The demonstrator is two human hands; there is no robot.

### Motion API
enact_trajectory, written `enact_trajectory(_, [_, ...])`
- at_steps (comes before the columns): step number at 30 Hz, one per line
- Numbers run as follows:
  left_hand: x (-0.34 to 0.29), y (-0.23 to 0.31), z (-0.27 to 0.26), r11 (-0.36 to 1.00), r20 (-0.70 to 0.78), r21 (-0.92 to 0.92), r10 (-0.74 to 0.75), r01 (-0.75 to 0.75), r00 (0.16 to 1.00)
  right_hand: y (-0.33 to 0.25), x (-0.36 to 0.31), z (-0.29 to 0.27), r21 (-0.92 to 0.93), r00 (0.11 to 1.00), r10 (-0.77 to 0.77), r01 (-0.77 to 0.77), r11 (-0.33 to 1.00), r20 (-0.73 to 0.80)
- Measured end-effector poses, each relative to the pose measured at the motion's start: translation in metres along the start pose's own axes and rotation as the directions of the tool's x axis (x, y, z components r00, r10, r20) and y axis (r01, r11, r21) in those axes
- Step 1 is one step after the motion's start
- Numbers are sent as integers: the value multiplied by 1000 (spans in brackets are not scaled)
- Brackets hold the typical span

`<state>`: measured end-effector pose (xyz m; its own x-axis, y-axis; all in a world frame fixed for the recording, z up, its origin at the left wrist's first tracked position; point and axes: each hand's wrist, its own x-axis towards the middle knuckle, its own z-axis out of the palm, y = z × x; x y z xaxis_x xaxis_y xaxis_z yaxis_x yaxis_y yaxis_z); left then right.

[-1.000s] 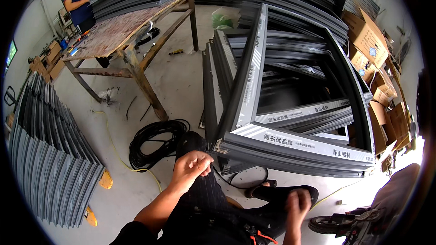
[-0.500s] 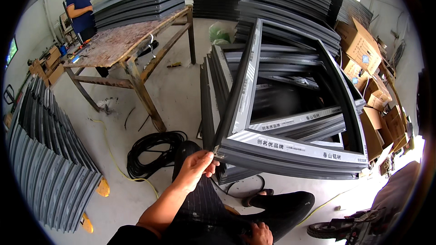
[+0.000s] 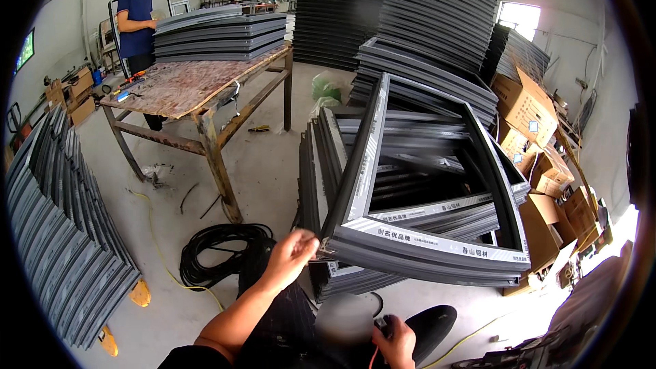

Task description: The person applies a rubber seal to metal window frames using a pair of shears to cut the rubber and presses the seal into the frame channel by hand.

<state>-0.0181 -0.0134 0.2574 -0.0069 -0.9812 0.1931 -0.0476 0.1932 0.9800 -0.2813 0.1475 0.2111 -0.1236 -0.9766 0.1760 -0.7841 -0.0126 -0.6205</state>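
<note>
A dark grey metal window frame [image 3: 437,239] with printed protective film lies tilted on a stack of similar frames [image 3: 318,164] in front of me. My left hand [image 3: 290,256] is at its near left corner, thumb and fingers pinched together. Whatever they pinch is too small to make out. Beside that hand, a small bright metal piece [image 3: 326,246] shows at the corner. Low in the picture, my right hand [image 3: 398,343] is closed around a dark tool [image 3: 387,326] with an orange cord [image 3: 373,355]. Its kind is unclear, and a blurred patch covers the spot beside it.
A worn worktable [image 3: 184,85] bearing stacked frames stands far left, with a person [image 3: 137,24] behind it. Coiled black cable [image 3: 219,253] and a yellow cord [image 3: 160,253] lie on the floor. More frames [image 3: 68,246] lean left; cardboard boxes [image 3: 526,106] are piled right.
My right hand has come up from my lap and now holds the dark tool. My left hand stays by the frame's corner. The view has tilted up slightly.
</note>
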Motion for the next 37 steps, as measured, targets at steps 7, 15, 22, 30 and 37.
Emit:
enact_trajectory(7, [48, 104, 39, 520, 292, 529, 630, -671, 719, 35, 52, 113, -329, 834, -509, 552, 766, 213])
enact_trajectory(15, [90, 104, 78, 321, 732, 572, 215, -755, 646, 43, 80, 146, 52, 875, -345, 349, 936, 339])
enact_trajectory(22, [93, 106, 78, 372, 709, 637, 60, -675, 703, 55, 126, 135, 143, 781, -45, -57, 988, 623])
enact_trajectory(30, [108, 130, 88, 408, 695, 713, -299, -571, 654, 80, 116, 164, 209, 797, 20, -182, 961, 604])
enact_trajectory(37, [119, 131, 91, 447, 717, 692, -340, -567, 608, 59, 75, 147, -54, 469, 358, -546, 836, 808])
